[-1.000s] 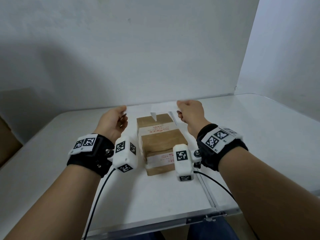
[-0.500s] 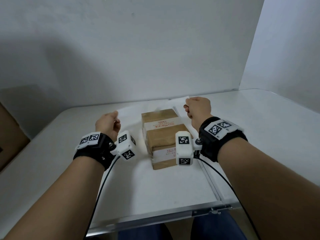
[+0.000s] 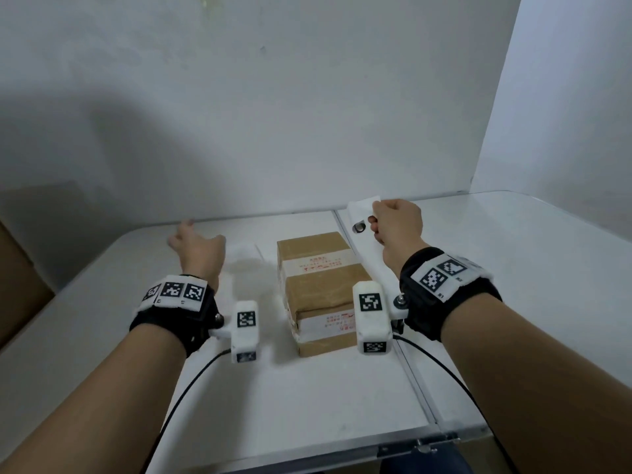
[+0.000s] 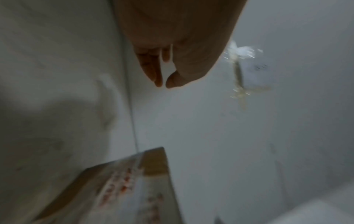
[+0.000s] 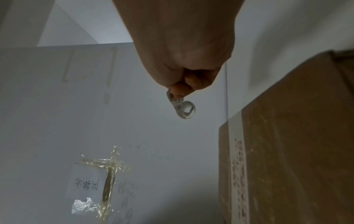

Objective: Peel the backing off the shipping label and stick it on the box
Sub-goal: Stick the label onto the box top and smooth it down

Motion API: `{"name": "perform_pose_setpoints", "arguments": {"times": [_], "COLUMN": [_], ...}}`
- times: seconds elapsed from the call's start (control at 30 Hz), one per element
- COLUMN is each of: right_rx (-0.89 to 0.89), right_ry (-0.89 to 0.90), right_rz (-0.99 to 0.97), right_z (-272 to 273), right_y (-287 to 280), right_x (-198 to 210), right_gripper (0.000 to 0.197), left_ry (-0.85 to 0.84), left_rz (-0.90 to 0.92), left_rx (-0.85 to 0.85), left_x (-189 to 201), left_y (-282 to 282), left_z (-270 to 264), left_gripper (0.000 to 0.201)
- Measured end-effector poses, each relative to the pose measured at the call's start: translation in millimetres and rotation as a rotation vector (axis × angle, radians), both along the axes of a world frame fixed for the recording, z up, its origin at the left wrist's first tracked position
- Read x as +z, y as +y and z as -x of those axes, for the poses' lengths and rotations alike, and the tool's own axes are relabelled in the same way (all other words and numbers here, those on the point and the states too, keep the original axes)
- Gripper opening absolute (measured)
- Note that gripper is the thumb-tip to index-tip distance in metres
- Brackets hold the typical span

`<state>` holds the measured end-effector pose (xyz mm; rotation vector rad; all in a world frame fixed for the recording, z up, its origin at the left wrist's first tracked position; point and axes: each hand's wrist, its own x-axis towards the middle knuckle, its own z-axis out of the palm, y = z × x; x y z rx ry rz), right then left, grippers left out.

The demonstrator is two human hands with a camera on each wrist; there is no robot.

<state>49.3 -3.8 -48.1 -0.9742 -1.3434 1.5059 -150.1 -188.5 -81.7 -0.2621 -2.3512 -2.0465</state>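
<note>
right hand (image 3: 396, 227) pinches the curled label (image 5: 182, 109) beside the box (image 3: 318, 289), left hand (image 3: 195, 248) spread, empty; best uncurl it with both hands before pressing it down.

— Where are the arms? 
— Both reach forward, forearms bare, a black band with white marker tags on each wrist. 
— And the left hand (image 3: 196, 246)? 
— Stretched out low, palm down, fingers (image 4: 153, 71) relaxed and nearly straight, the thumb close to them; it grips nothing. 
— The right hand (image 3: 396, 227)? 
— Raised a little higher, curled into a loose fist, thumb and forefinger pinching a curled white strip (image 5: 181, 106).
</note>
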Motion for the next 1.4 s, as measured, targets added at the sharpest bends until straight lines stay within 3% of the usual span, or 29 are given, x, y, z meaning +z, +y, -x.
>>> {"name": "perform_pose_setpoints", "arguments": {"times": [0.1, 0.17, 0.27, 0.47, 0.73, 0.87, 0.97, 1.1, 1.2, 1.4], "right_rx": [0.041, 0.072, 0.103, 0.099, 0.227, 0.336, 0.385, 0.539, 0.585, 0.504], "right_ry": [0.011, 0.014, 0.016, -0.011, 0.000, 0.056, -0.031, -0.082, -0.087, -0.148], "right_rz": [-0.023, -0.037, -0.068, -0.155, -0.122, -0.065, -0.156, -0.240, -0.271, -0.329], "right_z": [1.1, 2.9, 6.3, 4.7, -6.3, -8.7, -10.9, -10.2, -10.8, -8.6], "right_y": [-2.4, -5.7, -10.2, -14.1, -23.2, -27.2, -26.6, -26.2, -27.2, -23.2], "right_x": [6.6, 11.7, 19.2, 30.4, 37.4, 40.7, 40.5, 39.3, 37.1, 21.4], "right_gripper": [0.011, 0.009, 0.008, 0.008, 0.030, 0.041, 0.021, 0.024, 0.020, 0.023], "left_ry": [0.387, 0.539, 0.706, 0.867, 0.906, 0.663, 0.288, -0.126, -0.225, -0.247], "left_rz": [0.142, 0.247, 0.370, 0.367, 0.390, 0.213, 0.009, -0.106, -0.100, -0.039], "left_rx": [-0.284, -0.511, -0.729, -0.696, -0.598, -0.587, -0.591, -0.772, -0.834, -0.777], "left_x": [37.4, 60.6, 74.8, 68.0, 67.0, 67.4, 65.8, 64.5, 61.5, 58.6], "left_y": [15.5, 27.9, 48.2, 65.3, 58.3, 50.7, 42.2, 28.4, 21.3, 20.0], "left_z": [-35.2, -64.4, -99.7, -119.1, -117.1, -108.2, -93.6, -83.2, -79.0, -77.8], "left_gripper": [0.036, 0.028, 0.039, 0.030, 0.017, 0.010, 0.006, 0.011, 0.008, 0.013]}}
